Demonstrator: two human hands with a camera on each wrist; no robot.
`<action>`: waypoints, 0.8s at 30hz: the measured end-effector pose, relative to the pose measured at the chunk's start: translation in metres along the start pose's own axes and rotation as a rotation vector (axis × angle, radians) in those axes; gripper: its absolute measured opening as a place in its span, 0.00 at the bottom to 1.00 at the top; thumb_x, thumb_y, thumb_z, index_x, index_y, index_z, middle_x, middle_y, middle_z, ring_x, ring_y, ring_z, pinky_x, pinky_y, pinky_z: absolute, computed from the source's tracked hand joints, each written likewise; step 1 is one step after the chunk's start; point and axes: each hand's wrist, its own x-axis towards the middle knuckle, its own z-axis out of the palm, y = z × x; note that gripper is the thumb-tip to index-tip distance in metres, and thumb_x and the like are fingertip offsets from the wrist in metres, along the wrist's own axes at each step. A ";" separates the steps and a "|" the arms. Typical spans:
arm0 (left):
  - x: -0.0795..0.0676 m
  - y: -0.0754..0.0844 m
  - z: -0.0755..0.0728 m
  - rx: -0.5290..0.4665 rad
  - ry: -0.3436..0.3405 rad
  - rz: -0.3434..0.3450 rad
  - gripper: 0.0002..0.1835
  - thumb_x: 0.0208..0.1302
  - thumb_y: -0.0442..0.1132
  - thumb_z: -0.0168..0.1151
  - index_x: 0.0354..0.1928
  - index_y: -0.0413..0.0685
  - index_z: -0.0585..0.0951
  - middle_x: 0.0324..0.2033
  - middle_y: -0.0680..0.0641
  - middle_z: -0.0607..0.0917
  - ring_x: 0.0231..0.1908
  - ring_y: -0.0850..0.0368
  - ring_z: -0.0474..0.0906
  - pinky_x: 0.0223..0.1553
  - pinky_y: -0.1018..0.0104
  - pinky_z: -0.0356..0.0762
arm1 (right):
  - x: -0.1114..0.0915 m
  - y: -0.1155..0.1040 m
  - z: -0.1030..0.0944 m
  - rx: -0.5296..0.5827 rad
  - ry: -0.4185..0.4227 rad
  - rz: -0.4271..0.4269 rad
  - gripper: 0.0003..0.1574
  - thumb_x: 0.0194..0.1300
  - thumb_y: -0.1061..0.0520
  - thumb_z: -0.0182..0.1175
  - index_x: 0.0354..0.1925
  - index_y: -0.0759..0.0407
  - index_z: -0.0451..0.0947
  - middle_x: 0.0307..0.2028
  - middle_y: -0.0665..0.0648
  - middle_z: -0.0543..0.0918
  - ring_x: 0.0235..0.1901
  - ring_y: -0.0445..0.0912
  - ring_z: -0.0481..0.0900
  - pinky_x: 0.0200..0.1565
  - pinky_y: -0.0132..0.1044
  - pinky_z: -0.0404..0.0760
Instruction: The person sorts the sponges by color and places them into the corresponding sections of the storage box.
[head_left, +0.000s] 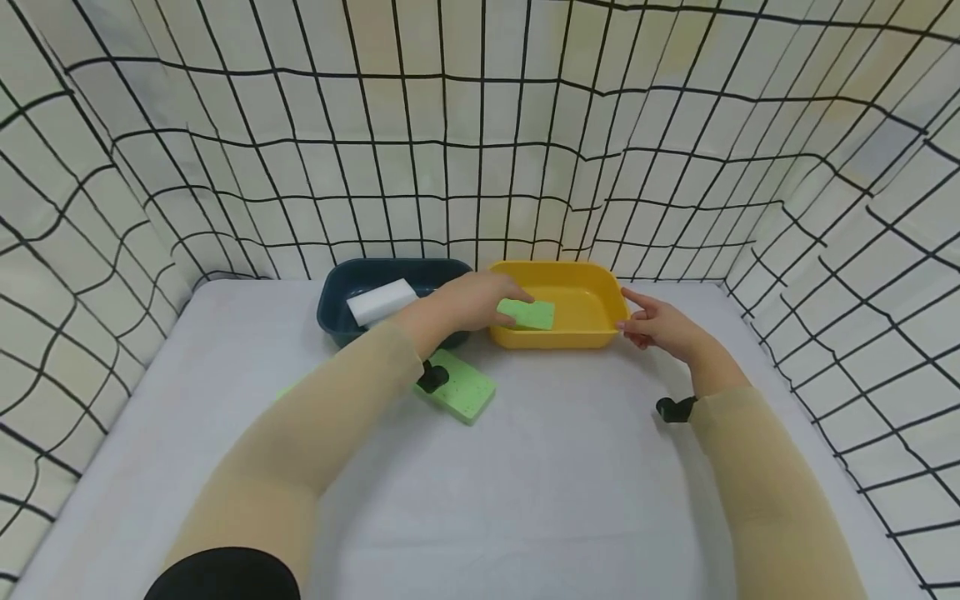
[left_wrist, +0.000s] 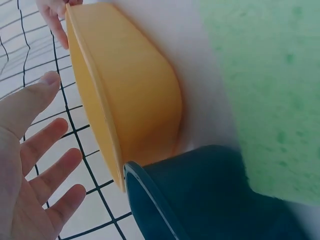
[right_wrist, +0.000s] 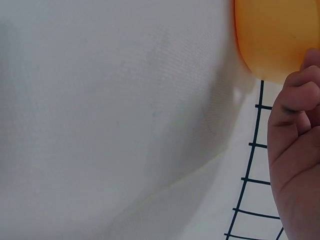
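My left hand (head_left: 480, 298) is over the near left part of a yellow plastic tray (head_left: 588, 340). A light green sponge (head_left: 531, 315) shows in the tray, just beyond its fingertips. In the left wrist view this hand (left_wrist: 37, 155) has its fingers spread, and nothing shows between them. At the tray's right end, my right hand (head_left: 660, 327) holds the edge with thumb and fingertips. Its fingers look bent against the yellow wall in the right wrist view. A dark teal tray (head_left: 352, 273) stands to the left with a white block (head_left: 381, 302) in it, partly hidden by the left arm.
A speckled green sponge (head_left: 468, 392) lies on the white-covered table (head_left: 570, 467), in front of the trays. A sliver of another green thing (head_left: 283, 390) peeks out behind the left sleeve. Black wire grid (head_left: 480, 150) over white cloth encloses the back and both sides.
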 end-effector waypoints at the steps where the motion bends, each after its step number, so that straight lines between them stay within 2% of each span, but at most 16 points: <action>1: -0.003 0.000 0.000 0.016 0.002 0.007 0.27 0.68 0.50 0.64 0.68 0.64 0.74 0.69 0.53 0.71 0.70 0.52 0.62 0.70 0.53 0.59 | 0.000 0.000 0.000 -0.004 0.001 0.000 0.51 0.70 0.48 0.62 0.79 0.38 0.44 0.40 0.67 0.77 0.36 0.54 0.75 0.44 0.37 0.78; 9: -0.035 0.000 0.002 0.060 0.039 0.061 0.25 0.67 0.49 0.65 0.66 0.65 0.77 0.66 0.53 0.74 0.67 0.53 0.66 0.67 0.52 0.63 | -0.002 0.000 -0.001 -0.015 -0.004 0.000 0.51 0.71 0.47 0.61 0.79 0.38 0.43 0.41 0.69 0.77 0.37 0.55 0.75 0.45 0.38 0.78; 16: -0.063 -0.006 0.005 0.061 0.036 0.044 0.27 0.66 0.51 0.66 0.67 0.65 0.75 0.69 0.54 0.71 0.70 0.52 0.62 0.71 0.48 0.55 | -0.002 0.000 -0.001 -0.026 -0.007 -0.006 0.51 0.70 0.46 0.62 0.79 0.38 0.43 0.38 0.67 0.78 0.36 0.54 0.75 0.44 0.38 0.77; 24: -0.093 -0.018 0.009 0.025 0.038 0.046 0.28 0.65 0.49 0.68 0.67 0.63 0.75 0.67 0.54 0.73 0.68 0.52 0.66 0.68 0.52 0.63 | -0.002 0.000 0.001 -0.022 -0.010 -0.008 0.53 0.70 0.45 0.62 0.80 0.38 0.42 0.38 0.66 0.78 0.35 0.52 0.75 0.44 0.37 0.79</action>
